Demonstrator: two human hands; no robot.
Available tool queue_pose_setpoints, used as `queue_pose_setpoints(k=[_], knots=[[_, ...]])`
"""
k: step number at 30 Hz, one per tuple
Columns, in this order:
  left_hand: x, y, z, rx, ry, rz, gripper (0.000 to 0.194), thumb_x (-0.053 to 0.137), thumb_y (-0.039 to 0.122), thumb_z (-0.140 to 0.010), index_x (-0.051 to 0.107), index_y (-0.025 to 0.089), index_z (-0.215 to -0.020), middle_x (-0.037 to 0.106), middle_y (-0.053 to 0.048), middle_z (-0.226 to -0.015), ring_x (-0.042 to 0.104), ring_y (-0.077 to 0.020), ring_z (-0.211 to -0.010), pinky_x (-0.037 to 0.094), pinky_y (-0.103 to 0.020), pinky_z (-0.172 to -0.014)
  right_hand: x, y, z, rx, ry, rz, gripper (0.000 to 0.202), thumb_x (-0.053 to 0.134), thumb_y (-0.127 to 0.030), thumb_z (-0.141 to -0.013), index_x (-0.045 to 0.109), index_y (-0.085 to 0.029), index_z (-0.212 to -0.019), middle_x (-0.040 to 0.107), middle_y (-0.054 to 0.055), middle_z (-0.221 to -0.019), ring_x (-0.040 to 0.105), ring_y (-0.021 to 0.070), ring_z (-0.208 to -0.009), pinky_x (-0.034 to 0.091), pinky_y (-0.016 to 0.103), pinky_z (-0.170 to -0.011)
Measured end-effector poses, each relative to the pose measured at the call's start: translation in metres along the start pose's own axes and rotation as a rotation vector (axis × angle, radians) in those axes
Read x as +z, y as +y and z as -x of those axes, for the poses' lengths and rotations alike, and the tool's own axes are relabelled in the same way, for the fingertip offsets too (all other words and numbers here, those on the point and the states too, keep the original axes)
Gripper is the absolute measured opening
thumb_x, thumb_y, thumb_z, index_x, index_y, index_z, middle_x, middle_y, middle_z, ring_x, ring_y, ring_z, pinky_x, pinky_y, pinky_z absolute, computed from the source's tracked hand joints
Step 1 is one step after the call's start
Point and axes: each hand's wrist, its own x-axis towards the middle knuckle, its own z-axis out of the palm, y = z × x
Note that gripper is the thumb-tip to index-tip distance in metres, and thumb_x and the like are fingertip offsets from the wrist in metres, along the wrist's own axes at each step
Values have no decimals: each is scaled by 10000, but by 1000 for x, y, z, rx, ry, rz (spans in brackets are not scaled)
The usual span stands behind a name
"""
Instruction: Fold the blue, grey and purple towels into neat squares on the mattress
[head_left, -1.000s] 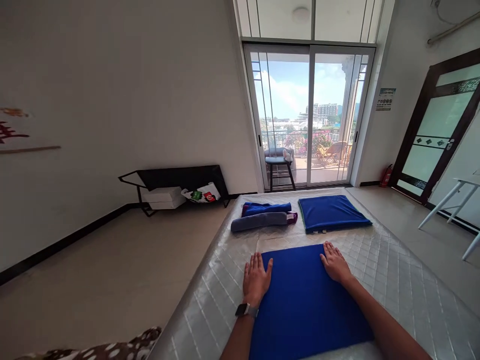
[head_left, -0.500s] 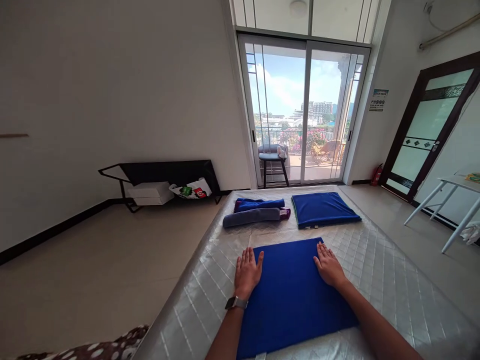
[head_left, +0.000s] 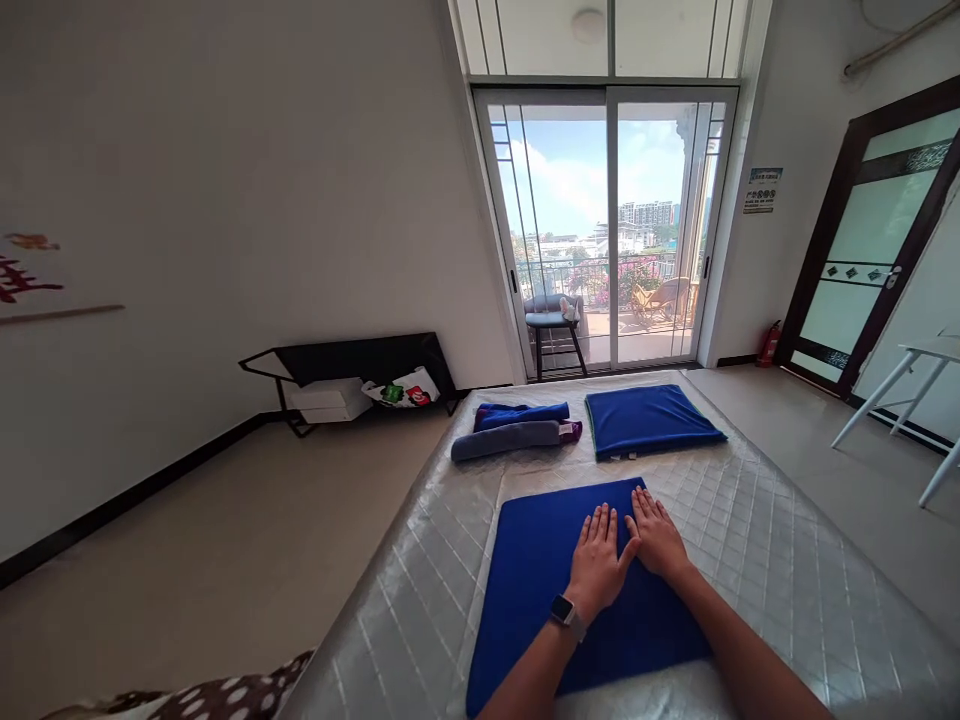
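A blue folded cloth (head_left: pixel 525 580) lies flat on the silvery quilted mattress (head_left: pixel 405 560) in front of me. My left hand (head_left: pixel 600 560) rests palm down on the cloth, right of its middle, with fingers stretched out and a watch (head_left: pixel 566 612) on the wrist. Close beside it, my right hand (head_left: pixel 656 530) lies flat over the cloth's far right corner, fingers extended. The two thumbs meet or nearly meet. Neither hand grips anything.
Beyond the cloth lie a second folded blue cloth (head_left: pixel 649 420) and rolled grey and blue cloths (head_left: pixel 517 438). A black frame (head_left: pixel 360 365) with white boxes (head_left: pixel 330 400) stands along the left wall. A white table (head_left: pixel 930 350) is at right; brown dotted fabric (head_left: pixel 225 695) shows at lower left.
My left hand has slid right across the cloth, from its left edge to beside my right hand. My right hand stays at the far right corner. The view has shifted slightly left.
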Motion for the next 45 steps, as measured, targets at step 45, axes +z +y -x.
queue_pose_setpoints(k=[45], knots=[[-2,20,45,82,10,-26,627,216,504,-1035,365,128,-1513,376,-120,-1571,302,-247,-1475,334,-487,-1192,16,7,57,-65,54,10,590,250,-334,-1017,310,-71,-1542,248,142,-1612,200,242,-1503,244,441,-1203]])
